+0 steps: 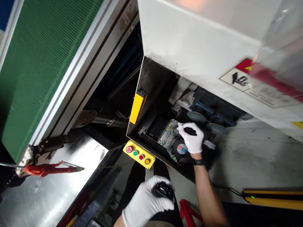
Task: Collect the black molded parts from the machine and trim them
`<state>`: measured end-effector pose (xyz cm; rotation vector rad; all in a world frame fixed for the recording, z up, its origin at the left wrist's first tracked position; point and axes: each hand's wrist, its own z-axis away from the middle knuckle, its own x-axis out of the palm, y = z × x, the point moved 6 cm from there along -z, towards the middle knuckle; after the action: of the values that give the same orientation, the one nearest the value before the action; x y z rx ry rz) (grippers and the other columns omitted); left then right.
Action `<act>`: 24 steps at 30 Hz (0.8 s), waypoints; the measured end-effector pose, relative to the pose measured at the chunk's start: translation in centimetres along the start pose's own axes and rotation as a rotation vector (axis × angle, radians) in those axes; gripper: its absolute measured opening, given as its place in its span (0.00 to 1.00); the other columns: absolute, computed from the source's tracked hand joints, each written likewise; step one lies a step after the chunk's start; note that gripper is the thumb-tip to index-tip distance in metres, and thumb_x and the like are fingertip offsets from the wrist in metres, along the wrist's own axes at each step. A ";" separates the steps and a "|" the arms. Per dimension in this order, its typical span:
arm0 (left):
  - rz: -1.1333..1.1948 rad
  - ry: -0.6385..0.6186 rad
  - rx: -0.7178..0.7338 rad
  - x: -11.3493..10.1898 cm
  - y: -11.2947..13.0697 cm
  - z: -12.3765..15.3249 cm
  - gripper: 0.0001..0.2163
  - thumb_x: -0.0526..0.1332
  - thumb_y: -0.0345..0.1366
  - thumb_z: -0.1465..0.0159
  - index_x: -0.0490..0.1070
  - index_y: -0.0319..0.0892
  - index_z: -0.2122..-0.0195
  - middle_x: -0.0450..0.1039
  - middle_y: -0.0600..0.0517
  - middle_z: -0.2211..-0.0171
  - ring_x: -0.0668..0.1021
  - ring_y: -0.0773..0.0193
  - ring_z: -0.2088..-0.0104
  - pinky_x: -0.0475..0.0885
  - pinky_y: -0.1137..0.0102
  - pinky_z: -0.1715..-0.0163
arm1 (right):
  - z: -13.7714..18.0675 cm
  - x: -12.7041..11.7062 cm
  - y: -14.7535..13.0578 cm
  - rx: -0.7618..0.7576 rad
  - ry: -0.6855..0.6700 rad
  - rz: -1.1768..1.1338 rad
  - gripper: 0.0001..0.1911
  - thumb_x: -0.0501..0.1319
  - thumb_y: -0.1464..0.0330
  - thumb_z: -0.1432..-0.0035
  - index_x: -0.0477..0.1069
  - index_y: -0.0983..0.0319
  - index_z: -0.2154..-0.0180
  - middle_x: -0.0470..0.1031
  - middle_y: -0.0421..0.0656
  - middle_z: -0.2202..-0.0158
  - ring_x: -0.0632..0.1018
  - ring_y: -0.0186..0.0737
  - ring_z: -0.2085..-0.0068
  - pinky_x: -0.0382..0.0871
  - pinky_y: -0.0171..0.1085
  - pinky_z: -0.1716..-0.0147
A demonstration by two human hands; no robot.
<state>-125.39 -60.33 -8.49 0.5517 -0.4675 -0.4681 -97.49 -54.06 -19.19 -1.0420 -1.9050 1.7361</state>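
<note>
My left hand (146,206), in a white glove, is closed around a glossy black part (164,189) with a bumpy outline. It is held low, in front of my body; whether it is one piece or several I cannot tell. My right hand (193,139), also gloved in white with a dark band at the wrist, reaches into the machine's opening. Its fingers are curled round a small black part (190,130). Just left of that hand are a round disc with a pink and blue label (181,149) and a speckled metal plate (167,135).
A yellow button panel (139,154) sits on the opening's lower edge. The white machine housing (186,41) overhangs it, with round dark pads (217,128) inside. A green conveyor belt (48,60) runs at left, above orange-handled pliers (46,168). Yellow light bars (138,107) flank the opening.
</note>
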 end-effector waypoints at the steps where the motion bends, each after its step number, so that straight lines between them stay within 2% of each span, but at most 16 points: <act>1: 0.013 0.000 -0.010 -0.1 0.0 0.0 0.22 0.84 0.30 0.50 0.83 0.39 0.55 0.86 0.50 0.62 0.83 0.60 0.61 0.78 0.66 0.57 | 0.0 0.1 0.1 0.003 -0.007 -0.008 0.12 0.72 0.59 0.33 0.78 0.58 0.65 0.86 0.42 0.65 0.87 0.42 0.65 0.83 0.41 0.59; 7: -0.012 0.022 0.007 -1.1 -1.3 -0.5 0.25 0.87 0.37 0.48 0.83 0.39 0.52 0.86 0.48 0.58 0.83 0.58 0.58 0.79 0.64 0.55 | -0.1 -0.4 -0.3 -0.058 0.013 0.099 0.12 0.72 0.59 0.32 0.78 0.58 0.64 0.88 0.44 0.62 0.89 0.45 0.61 0.84 0.44 0.55; 10: 0.050 0.022 -0.008 -1.2 -2.3 -0.6 0.25 0.87 0.38 0.48 0.83 0.39 0.51 0.86 0.47 0.58 0.83 0.58 0.58 0.79 0.64 0.54 | -0.1 -0.4 -0.5 -0.056 -0.002 0.036 0.10 0.72 0.61 0.32 0.78 0.59 0.64 0.87 0.44 0.63 0.89 0.46 0.60 0.85 0.45 0.55; 14: 0.064 0.039 0.024 -1.3 -2.2 -0.6 0.26 0.87 0.39 0.48 0.83 0.39 0.51 0.86 0.47 0.57 0.83 0.59 0.58 0.79 0.65 0.54 | -0.2 -0.5 -0.8 -0.053 -0.017 -0.006 0.07 0.73 0.65 0.34 0.79 0.59 0.64 0.87 0.44 0.62 0.90 0.47 0.58 0.85 0.46 0.53; 20: 0.055 0.066 0.012 -1.6 -2.6 -0.8 0.27 0.87 0.41 0.47 0.83 0.41 0.50 0.86 0.48 0.58 0.83 0.59 0.59 0.80 0.65 0.56 | -0.5 -0.7 -1.3 -0.076 -0.092 -0.011 0.07 0.72 0.65 0.33 0.78 0.58 0.64 0.86 0.42 0.63 0.89 0.46 0.57 0.85 0.47 0.50; 24: -0.026 0.076 0.005 -1.5 -2.8 -1.2 0.26 0.86 0.44 0.45 0.84 0.42 0.49 0.87 0.47 0.55 0.85 0.54 0.55 0.81 0.61 0.51 | -0.6 -0.9 -1.2 -0.079 -0.086 0.025 0.08 0.73 0.64 0.34 0.79 0.58 0.64 0.87 0.44 0.61 0.90 0.48 0.55 0.85 0.48 0.50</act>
<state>-126.73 -61.22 -11.49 0.5791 -0.3898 -0.4692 -96.79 -54.26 -17.76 -1.0385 -2.0361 1.7591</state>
